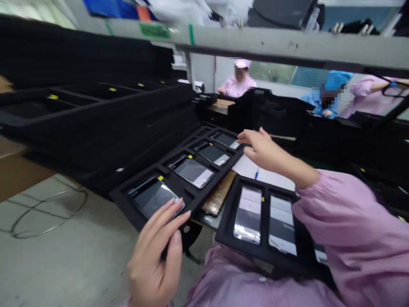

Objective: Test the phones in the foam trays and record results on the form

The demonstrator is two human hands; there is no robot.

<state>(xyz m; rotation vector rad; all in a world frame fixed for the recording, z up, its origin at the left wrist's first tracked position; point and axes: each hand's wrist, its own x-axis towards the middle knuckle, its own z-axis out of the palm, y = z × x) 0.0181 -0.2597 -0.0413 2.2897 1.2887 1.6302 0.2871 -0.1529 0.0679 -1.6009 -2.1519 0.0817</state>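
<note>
A long black foam tray [191, 200] lies slantwise in front of me, with several glass phone screens in its slots. My left hand [156, 251] is open, fingers stretched over the near corner of the closest screen [153, 196]; whether they touch it I cannot tell. At the tray's far end my right hand [263, 149] reaches out, fingers apart, beside the farthest screen [225, 139]. Between them sit two more screens, one [191, 170] with a pale lower strip and one [212, 153] beyond it. Small yellow tabs mark the screens.
Closer to my body, a second black tray [223, 234] holds a phone screen [247, 215] and others. White paper with a blue pen [256, 174] lies between the trays. Stacked black trays [96, 128] rise at left. Co-workers [238, 85] sit beyond a grey overhead rail [255, 42].
</note>
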